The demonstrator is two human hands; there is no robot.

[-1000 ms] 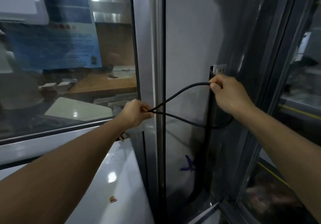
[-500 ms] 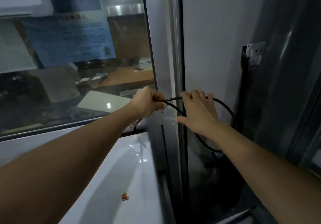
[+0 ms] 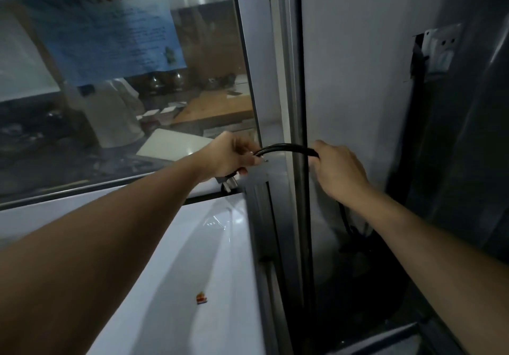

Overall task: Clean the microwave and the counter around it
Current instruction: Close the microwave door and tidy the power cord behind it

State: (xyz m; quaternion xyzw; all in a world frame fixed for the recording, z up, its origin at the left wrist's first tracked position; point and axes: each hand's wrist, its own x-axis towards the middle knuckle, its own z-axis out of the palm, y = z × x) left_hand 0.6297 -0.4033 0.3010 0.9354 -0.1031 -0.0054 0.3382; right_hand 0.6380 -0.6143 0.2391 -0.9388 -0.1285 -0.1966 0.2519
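A black power cord (image 3: 286,149) arches between my two hands in front of a metal window post (image 3: 283,79). My left hand (image 3: 231,156) is closed on the cord's plug end, and the plug's prongs (image 3: 228,185) poke out below the fist. My right hand (image 3: 336,170) grips the cord farther along; the rest of the cord drops behind that wrist into a dark gap (image 3: 355,233). A white wall socket (image 3: 440,48) sits high on the right with nothing plugged in. The white glossy counter (image 3: 192,258) lies under my left arm. No microwave is in view.
A small red-orange sticker or scrap (image 3: 201,298) lies on the counter. A large glass window (image 3: 124,79) with a blue notice (image 3: 110,35) fills the left. A dark shiny panel (image 3: 468,161) stands on the right.
My right hand came down from the wall socket, and the cord now forms a short arch between my hands instead of a long loop. The view shifted right and closer.
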